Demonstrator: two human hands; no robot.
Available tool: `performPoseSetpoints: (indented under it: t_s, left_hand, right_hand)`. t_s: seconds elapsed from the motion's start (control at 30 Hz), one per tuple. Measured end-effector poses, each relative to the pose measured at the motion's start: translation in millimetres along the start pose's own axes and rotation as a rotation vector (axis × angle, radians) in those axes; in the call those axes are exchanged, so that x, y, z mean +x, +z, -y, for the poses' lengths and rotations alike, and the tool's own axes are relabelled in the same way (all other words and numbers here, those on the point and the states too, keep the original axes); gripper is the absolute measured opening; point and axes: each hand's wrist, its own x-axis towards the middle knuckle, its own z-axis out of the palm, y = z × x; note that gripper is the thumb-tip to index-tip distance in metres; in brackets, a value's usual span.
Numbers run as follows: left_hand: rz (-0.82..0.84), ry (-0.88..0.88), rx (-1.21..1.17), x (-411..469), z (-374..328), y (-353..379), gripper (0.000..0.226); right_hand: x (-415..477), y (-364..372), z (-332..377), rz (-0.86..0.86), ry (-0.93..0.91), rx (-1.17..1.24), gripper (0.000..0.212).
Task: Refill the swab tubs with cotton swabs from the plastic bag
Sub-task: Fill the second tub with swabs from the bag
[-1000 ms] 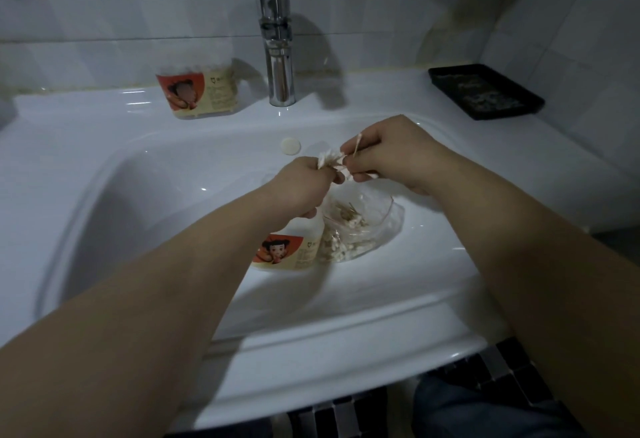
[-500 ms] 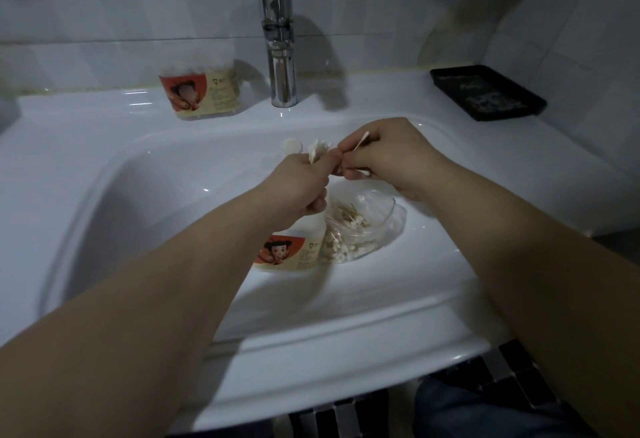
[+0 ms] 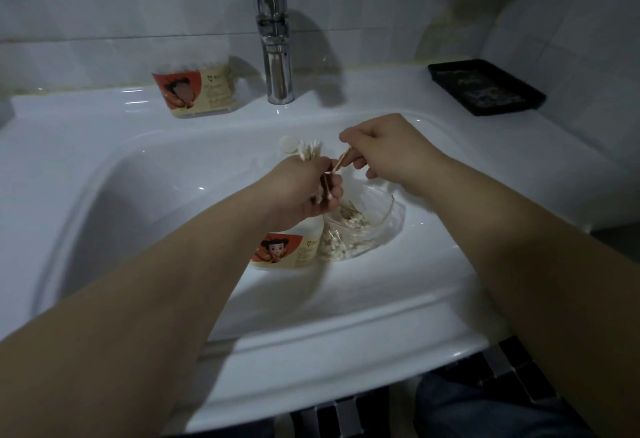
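Cotton swabs [image 3: 309,149] gripped in left hand [image 3: 304,192], right hand [image 3: 384,150] pinching one — plastic bag [image 3: 367,230] below

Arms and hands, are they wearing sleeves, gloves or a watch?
No. The left hand and right hand wear no gloves or rings that show. The left arm and right arm are bare to the picture's edge: no sleeves, no watch.

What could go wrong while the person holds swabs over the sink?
1. The left hand grips a bundle of swabs above the basin while the right hand pinches a swab; some could slip and fall in.
2. The open plastic bag lies in the basin; water from the faucet might wet it.
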Motion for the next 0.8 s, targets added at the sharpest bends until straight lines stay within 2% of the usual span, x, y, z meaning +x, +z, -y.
performPoseSetpoints:
  t_s: [0.17, 0.37, 0.5, 0.67, 0.73, 0.8]
  left_hand:
    - [0.088, -0.037, 0.08, -2, -1, 1, 0.03]
    - [0.123, -0.08, -0.011, -6, -9, 1, 0.029]
    - [0.101, -0.073, 0.07, -5, -7, -2, 0.028]
    - [0.015, -0.045, 0.121, -5, -5, 0, 0.025]
    - [-0.039, -0.029, 0.12, -4, -6, -1, 0.024]
    - [-0.052, -0.032, 0.109, -3, -6, -2, 0.028]
  right_hand:
    - [-7, 4, 3, 0.15, -0.018, -0.129, 0.034]
    - [-10, 6, 10, 0.146, -0.081, 0.009, 0.034]
    - [-14, 7, 12, 0.269, -0.095, -0.018, 0.032]
    - [-8, 4, 10, 0.184, 0.016, 0.054, 0.028]
    - [-8, 1, 7, 0.189, 0.054, -0.06, 0.021]
    - [-11, 0, 3, 0.31, 0.057, -0.323, 0.017]
